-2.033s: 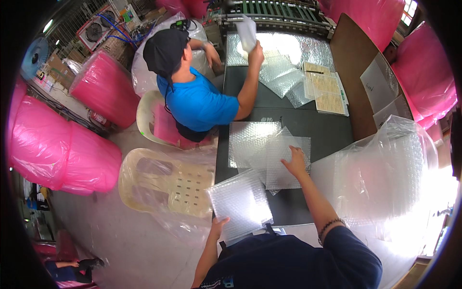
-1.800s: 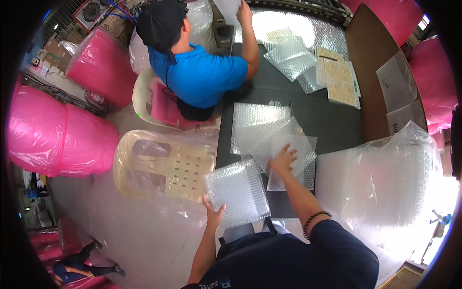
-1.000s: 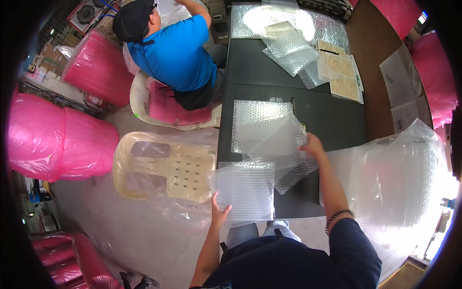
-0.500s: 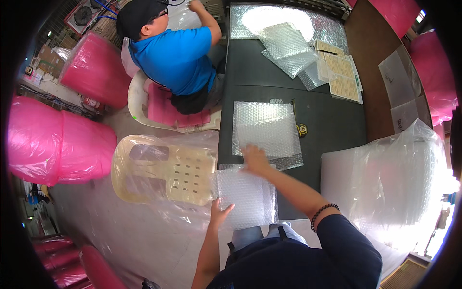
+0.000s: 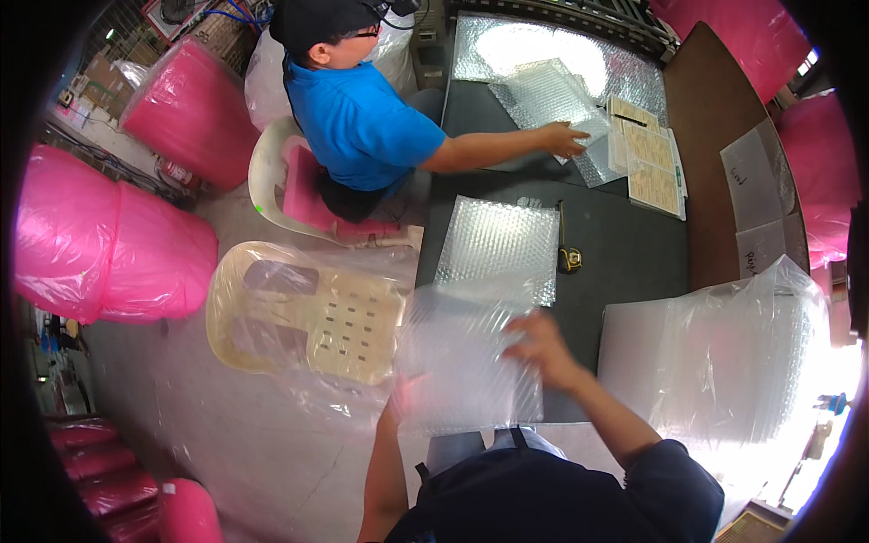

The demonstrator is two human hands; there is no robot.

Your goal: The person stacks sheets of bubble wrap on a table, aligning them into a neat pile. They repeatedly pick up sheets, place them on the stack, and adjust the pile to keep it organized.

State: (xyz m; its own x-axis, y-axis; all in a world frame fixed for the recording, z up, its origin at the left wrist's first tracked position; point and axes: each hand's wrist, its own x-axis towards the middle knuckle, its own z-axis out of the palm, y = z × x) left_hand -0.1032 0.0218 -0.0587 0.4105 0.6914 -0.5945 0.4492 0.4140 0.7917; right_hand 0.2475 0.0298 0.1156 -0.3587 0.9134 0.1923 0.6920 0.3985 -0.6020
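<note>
Looking down at a dark grey table, with a loose stack of clear, square bubble-wrap sheets lying over its near left corner and lapping onto a silvery-clear bubble-wrap pile just beyond. Got the right hand slanting in from the lower right, back up, fingers parted and kinda bent, tips at the stack's right side, not clenched; then the left hand straight up from below, blurry under the sheets at the left edge, so can't tell if closed. Plus a little yellow-and-black tape measure beside that pile.
</note>
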